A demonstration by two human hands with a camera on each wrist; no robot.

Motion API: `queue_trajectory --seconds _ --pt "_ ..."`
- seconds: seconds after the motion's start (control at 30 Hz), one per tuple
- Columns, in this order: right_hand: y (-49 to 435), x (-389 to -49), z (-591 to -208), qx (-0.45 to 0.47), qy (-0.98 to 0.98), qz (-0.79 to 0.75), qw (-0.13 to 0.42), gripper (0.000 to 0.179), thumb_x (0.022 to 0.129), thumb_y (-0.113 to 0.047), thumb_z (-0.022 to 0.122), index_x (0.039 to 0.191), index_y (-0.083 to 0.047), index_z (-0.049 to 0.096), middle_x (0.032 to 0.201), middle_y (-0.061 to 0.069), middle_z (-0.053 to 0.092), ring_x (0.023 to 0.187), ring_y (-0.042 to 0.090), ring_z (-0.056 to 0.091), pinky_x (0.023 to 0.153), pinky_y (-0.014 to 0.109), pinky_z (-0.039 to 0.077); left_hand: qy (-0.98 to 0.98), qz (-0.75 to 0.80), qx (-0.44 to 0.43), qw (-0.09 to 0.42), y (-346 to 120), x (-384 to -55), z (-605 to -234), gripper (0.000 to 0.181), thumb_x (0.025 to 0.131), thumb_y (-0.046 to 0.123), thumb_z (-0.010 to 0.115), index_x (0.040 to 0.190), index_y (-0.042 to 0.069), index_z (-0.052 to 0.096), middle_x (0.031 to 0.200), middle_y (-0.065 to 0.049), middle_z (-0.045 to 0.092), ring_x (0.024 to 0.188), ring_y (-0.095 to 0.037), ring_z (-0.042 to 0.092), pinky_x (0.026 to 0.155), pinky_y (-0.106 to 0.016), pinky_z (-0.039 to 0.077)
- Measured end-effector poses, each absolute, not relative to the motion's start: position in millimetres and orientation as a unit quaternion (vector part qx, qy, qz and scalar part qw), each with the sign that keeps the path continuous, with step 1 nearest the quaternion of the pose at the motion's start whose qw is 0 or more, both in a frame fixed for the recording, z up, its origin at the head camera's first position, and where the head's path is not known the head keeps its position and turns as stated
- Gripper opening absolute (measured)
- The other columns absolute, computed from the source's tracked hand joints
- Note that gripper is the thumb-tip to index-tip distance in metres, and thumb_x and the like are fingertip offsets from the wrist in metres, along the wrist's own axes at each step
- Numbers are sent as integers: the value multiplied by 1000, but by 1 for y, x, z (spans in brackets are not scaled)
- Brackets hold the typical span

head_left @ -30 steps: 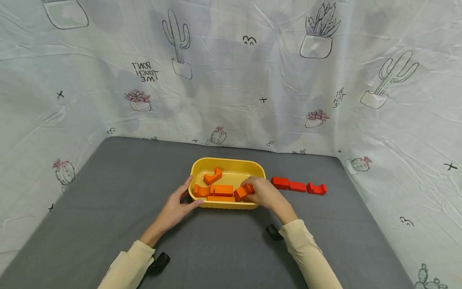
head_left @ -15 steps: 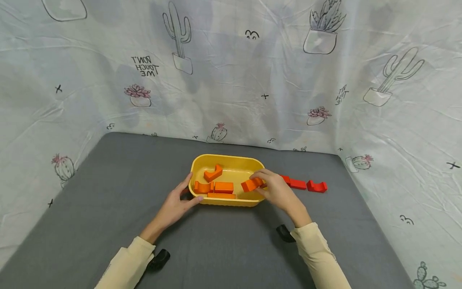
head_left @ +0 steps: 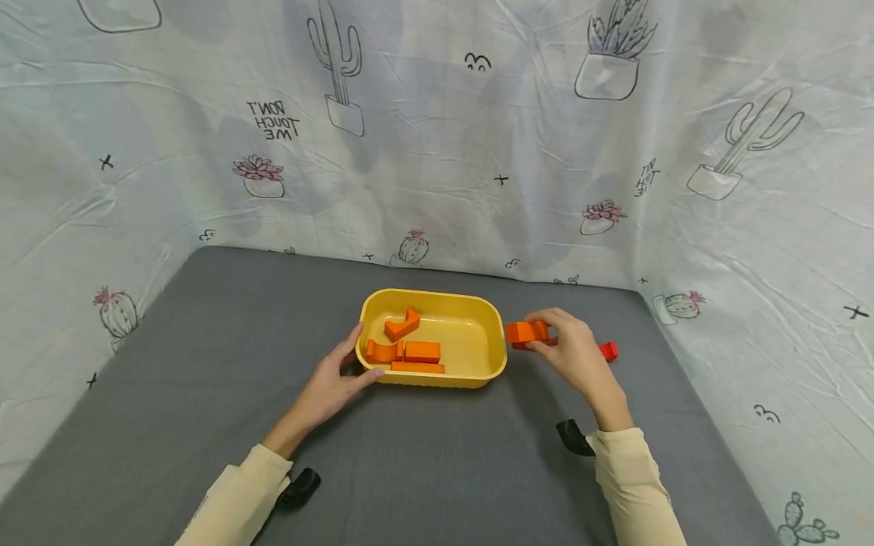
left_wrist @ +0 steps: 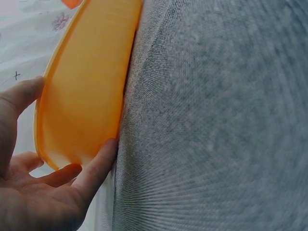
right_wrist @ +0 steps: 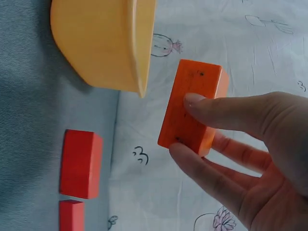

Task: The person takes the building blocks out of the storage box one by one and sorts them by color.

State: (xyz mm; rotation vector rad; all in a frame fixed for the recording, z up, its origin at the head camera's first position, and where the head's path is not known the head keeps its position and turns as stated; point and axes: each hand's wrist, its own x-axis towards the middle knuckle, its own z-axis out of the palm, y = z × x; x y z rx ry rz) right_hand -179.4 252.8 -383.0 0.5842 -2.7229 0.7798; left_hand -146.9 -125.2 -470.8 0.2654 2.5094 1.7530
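Observation:
My left hand holds the near left end of a yellow plastic tub, its thumb and fingers spread around the rounded corner. In the left wrist view the fingertips lie against the tub wall. Just past the tub's right end, my right hand pinches an orange toy building block between thumb and fingers, raised above the table in the right wrist view. Several more orange blocks lie in the tub's left half, among them an arched one and a rectangular one.
Red blocks lie in a row on the grey table to the right of the tub; one end block shows past my right hand, which partly covers the others. Two red blocks show in the right wrist view. A patterned cloth hangs behind the table.
My right hand has lifted the orange block out of the tub and carried it right, past the rim and over the red row. My left hand has stayed at the tub's left end.

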Motion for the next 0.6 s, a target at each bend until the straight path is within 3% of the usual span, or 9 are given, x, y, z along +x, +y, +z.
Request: queue_trajectory --seconds 0.27,0.6 --pt "260 -176 -393 144 -950 248 123 36 78 0 81 112 1 69 112 19 66 97 36 62 83 51 53 816 571 83 34 -125 -147 -471 93 87 37 75 158 24 18 159 -13 24 127 -32 49 79 -28 55" --pt "271 -184 -414 121 -970 209 42 35 76 -1 83 107 3 70 109 23 66 86 32 60 74 46 52 813 575 87 32 -126 -147 -472 93 87 37 76 158 23 18 159 -13 24 128 -33 49 80 -27 55"
